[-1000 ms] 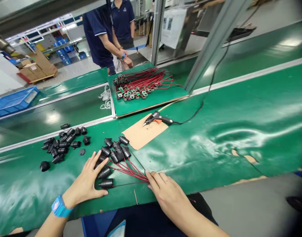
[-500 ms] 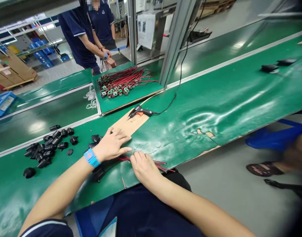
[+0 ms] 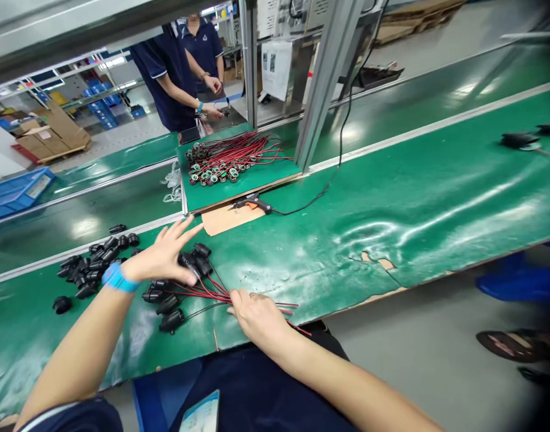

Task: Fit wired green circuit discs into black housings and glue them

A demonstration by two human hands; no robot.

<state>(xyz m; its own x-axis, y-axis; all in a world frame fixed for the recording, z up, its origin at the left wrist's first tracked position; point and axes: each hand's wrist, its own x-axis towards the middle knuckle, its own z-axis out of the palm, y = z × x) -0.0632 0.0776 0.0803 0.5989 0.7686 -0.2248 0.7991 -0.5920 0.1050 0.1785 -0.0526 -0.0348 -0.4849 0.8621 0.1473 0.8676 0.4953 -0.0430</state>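
Observation:
My right hand (image 3: 259, 313) is closed around a bundle of red and black wires (image 3: 203, 292), whose free ends stick out to its right. At the bundle's left end lie several black plastic housings (image 3: 170, 321) fixed to the wires. Above them, my left hand (image 3: 162, 255) is spread with the fingers apart and nothing in it; the thumb comes close to a black housing (image 3: 198, 262), and I cannot tell if it touches. A brown cardboard sheet (image 3: 223, 222) lies beyond my hands, with a black glue gun (image 3: 254, 203) on it.
Loose black caps and housings (image 3: 92, 270) are piled at the left. Wired round parts (image 3: 230, 162) fill a raised green board behind the glue gun. A metal post (image 3: 322, 90) and a cable (image 3: 340, 138) rise beside it. Two people (image 3: 171, 78) stand across the bench.
My left hand has moved left and up from beside my right hand, uncovering the housings and wires. The cardboard and glue gun have shifted further back. My right hand stays on the wires.

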